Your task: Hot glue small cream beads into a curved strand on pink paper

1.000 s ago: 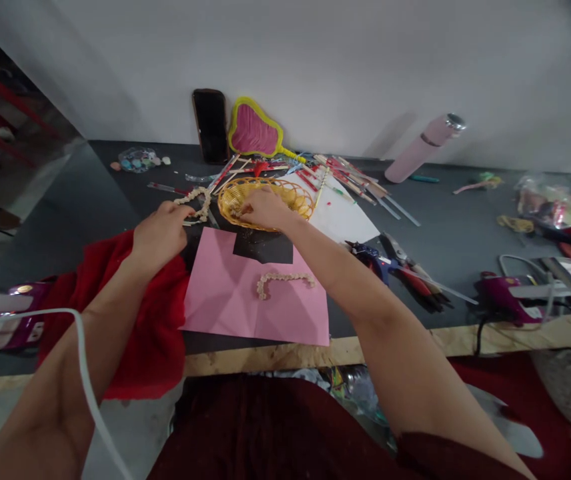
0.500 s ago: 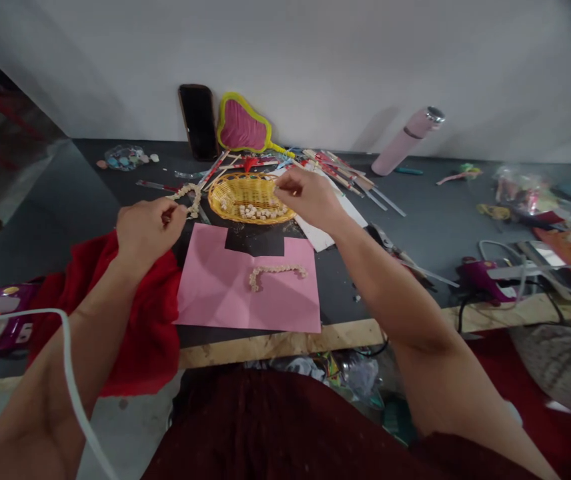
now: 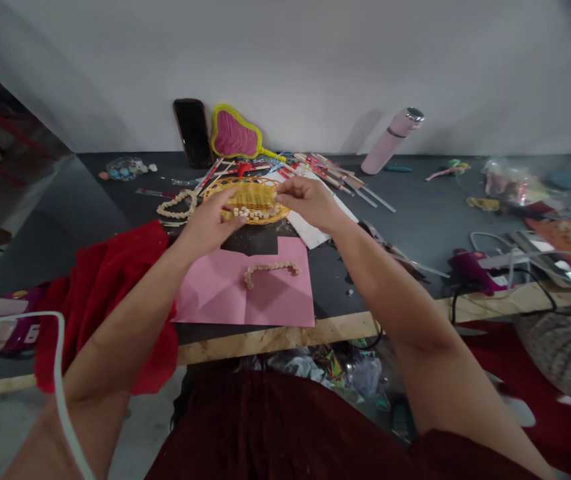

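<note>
A yellow wicker basket (image 3: 250, 195) holds several small pale cube-shaped pieces (image 3: 255, 213). My left hand (image 3: 210, 223) reaches over the basket's front left rim, thumb and fingers apart, with nothing visible between them. At the right rim, my right hand (image 3: 310, 199) has its thumb and fingertips pinched together; whatever they hold is too small to make out. Left of the basket lies a heart-shaped loop of pale pieces (image 3: 159, 209). A short curved row of similar pieces (image 3: 271, 267) rests on a pink sheet of paper (image 3: 275, 307), below a black paper piece (image 3: 253, 241).
A phone (image 3: 193, 133) and a yellow-framed pink paddle (image 3: 235, 133) lean on the wall. Sticks (image 3: 335, 175), a pink bottle (image 3: 390, 143) and pliers (image 3: 380, 239) lie or stand rightward. Red cloth (image 3: 110, 287) and glue guns, one purple (image 3: 475, 270), sit near the front edge.
My left hand has let go of the heart-shaped loop and moved right to the basket, its fingers opening. My right hand stays pinched by the right rim. The view has shifted slightly.
</note>
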`<action>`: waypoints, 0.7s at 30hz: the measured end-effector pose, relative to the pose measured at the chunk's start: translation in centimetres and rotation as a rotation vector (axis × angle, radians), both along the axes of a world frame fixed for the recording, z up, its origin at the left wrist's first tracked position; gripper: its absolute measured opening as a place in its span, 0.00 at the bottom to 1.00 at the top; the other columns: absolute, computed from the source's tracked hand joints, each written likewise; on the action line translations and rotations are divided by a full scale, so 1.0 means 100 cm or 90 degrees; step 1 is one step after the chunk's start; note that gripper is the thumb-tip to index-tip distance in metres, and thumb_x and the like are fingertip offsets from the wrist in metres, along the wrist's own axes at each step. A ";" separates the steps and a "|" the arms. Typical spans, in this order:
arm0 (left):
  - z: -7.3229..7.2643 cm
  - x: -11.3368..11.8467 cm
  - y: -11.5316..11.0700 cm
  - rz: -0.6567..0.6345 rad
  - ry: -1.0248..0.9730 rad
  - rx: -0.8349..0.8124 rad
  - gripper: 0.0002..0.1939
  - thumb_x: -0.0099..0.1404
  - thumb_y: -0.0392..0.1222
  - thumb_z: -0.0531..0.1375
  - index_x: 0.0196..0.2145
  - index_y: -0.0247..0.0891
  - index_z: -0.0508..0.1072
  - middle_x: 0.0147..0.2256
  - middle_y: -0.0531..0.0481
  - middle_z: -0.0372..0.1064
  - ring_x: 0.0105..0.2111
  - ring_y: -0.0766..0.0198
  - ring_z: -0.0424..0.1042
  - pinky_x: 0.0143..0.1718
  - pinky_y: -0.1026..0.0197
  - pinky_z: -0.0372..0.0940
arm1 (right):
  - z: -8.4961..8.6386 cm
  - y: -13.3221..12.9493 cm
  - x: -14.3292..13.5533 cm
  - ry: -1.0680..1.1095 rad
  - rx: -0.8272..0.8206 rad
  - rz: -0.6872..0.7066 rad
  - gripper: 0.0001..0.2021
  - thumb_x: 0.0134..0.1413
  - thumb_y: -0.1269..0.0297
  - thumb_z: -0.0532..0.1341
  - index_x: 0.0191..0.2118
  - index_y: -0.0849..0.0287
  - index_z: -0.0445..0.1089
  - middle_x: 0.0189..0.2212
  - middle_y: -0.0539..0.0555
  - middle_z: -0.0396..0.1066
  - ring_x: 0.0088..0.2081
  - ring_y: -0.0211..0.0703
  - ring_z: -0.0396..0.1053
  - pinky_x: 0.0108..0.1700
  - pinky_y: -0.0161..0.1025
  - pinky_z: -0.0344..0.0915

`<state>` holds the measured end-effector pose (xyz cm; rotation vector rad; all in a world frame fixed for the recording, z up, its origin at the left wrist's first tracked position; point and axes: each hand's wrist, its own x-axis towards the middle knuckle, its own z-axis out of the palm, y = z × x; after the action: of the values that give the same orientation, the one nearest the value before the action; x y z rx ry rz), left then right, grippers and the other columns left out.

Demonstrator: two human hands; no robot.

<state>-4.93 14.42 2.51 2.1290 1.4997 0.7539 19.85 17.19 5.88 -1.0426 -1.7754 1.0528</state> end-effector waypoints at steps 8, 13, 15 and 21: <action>0.021 0.039 0.016 0.016 0.001 0.005 0.13 0.67 0.38 0.55 0.43 0.40 0.78 0.37 0.50 0.79 0.38 0.58 0.77 0.47 0.54 0.71 | -0.009 0.003 -0.015 0.055 -0.001 0.018 0.13 0.55 0.53 0.69 0.39 0.54 0.70 0.33 0.48 0.74 0.33 0.37 0.68 0.36 0.36 0.67; 0.014 0.023 0.037 0.111 0.112 0.049 0.19 0.66 0.33 0.51 0.47 0.40 0.78 0.49 0.46 0.77 0.51 0.54 0.73 0.58 0.52 0.65 | -0.002 0.002 0.012 0.114 0.010 -0.106 0.10 0.54 0.56 0.68 0.38 0.54 0.70 0.32 0.48 0.73 0.33 0.36 0.66 0.37 0.36 0.65; 0.006 0.022 0.043 0.104 0.142 0.061 0.22 0.66 0.32 0.50 0.52 0.39 0.76 0.54 0.44 0.74 0.55 0.54 0.70 0.61 0.53 0.63 | 0.000 0.000 0.016 0.118 -0.010 -0.122 0.07 0.54 0.61 0.67 0.35 0.55 0.70 0.30 0.47 0.72 0.31 0.35 0.64 0.35 0.36 0.63; 0.010 0.046 0.029 0.050 0.245 0.072 0.22 0.66 0.44 0.59 0.57 0.43 0.74 0.58 0.42 0.70 0.61 0.41 0.62 0.60 0.36 0.57 | -0.019 -0.006 0.002 -0.035 0.006 -0.044 0.02 0.52 0.68 0.64 0.31 0.56 0.71 0.24 0.44 0.68 0.28 0.35 0.63 0.33 0.36 0.60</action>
<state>-0.32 17.33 3.46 2.4146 1.7780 0.4818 20.01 16.59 3.99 -1.1280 -1.7732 0.9817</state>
